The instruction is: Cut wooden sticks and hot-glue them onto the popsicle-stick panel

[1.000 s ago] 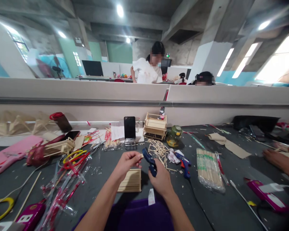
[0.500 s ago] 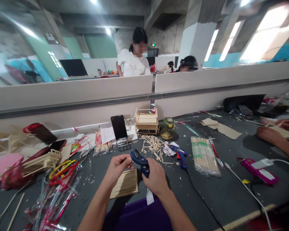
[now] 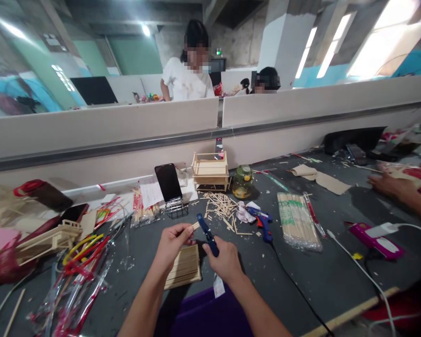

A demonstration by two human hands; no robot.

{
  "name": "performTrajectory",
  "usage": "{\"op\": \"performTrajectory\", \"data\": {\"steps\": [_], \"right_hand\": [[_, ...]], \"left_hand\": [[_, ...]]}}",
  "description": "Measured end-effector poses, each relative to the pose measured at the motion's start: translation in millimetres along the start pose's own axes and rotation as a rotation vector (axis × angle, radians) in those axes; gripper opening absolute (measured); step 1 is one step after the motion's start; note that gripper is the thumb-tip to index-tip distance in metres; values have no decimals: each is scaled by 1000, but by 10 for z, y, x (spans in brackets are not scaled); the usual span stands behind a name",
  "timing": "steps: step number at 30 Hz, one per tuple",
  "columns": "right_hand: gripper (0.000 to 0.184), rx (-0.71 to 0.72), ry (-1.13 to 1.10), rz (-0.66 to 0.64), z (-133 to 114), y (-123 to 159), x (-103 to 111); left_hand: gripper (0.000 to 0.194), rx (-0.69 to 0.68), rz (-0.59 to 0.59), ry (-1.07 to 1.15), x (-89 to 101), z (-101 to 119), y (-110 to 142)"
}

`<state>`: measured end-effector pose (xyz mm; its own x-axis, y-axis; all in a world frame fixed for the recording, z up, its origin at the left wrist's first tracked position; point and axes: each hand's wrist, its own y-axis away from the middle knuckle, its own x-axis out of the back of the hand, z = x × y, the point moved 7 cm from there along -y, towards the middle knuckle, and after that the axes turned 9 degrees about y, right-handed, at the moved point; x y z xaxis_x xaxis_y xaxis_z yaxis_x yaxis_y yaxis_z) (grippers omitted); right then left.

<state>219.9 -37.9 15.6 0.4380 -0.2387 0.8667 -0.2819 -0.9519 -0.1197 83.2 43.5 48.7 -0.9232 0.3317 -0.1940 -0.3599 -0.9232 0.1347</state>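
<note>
Compared with half a second ago, the cutter (image 3: 207, 236) has turned more upright, and its head no longer covers the ends of the thin sticks (image 3: 195, 225) in the person's left hand (image 3: 175, 239). The camera view has also shifted slightly.

The left hand's thumb and fingers are pinched together on the sticks, whose ends point right, towards the cutter's head. The right hand (image 3: 224, 256) has its fingers closed around the cutter's blue handles. Whether the blades touch the sticks is too small to tell.

Both hands are above a dark table (image 3: 259, 290). Partly under the left hand lies a flat stick panel (image 3: 184, 267), with purple cloth (image 3: 210, 316) nearer the person.

Beyond the hands is a loose pile of short wooden pieces (image 3: 219, 206); behind it stands a small wooden frame (image 3: 210, 171), with a green jar (image 3: 243, 181) just to its right. A phone (image 3: 168, 182) leans upright on a wire stand to the left. Right of the pile are a blue glue gun (image 3: 264, 224) and a bagged stick bundle (image 3: 298, 220). Another person's hand (image 3: 388, 185) is at the far right.
</note>
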Motion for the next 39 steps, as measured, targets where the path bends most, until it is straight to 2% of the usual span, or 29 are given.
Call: {"op": "performTrajectory", "data": {"steps": [3,6,9,12,15,18,21,26,30,33,39], "right_hand": [[24,-79,-76,-20,94,-57,70],[39,-122,-82,-35,167,-145,183],[58,-100,-113,-42,168,-254,276],[64,-58,-115,-77,101,-354,309],[64,-13,-2,-65,-25,-433,339],[59,10,209,-52,-169,-498,320],[57,2,396,-44,-283,-557,241],[54,-30,511,13,-374,-587,83],[56,-59,562,46,-327,-507,5],[57,-71,584,19,-249,-412,-40],[54,-114,616,6,-161,-342,-29]], "left_hand": [[29,37,88,105,116,-74,6],[28,21,157,177,305,-85,28],[30,-23,234,239,579,-78,51],[34,-37,320,286,871,-127,76],[35,-47,384,311,1108,-233,97],[36,-37,433,345,1270,-369,108],[38,-23,442,361,1356,-450,101],[44,-65,448,338,1447,-419,92],[46,-77,457,329,1474,-397,96],[45,-82,451,338,1470,-387,96],[43,-90,444,341,1463,-364,88]]}}
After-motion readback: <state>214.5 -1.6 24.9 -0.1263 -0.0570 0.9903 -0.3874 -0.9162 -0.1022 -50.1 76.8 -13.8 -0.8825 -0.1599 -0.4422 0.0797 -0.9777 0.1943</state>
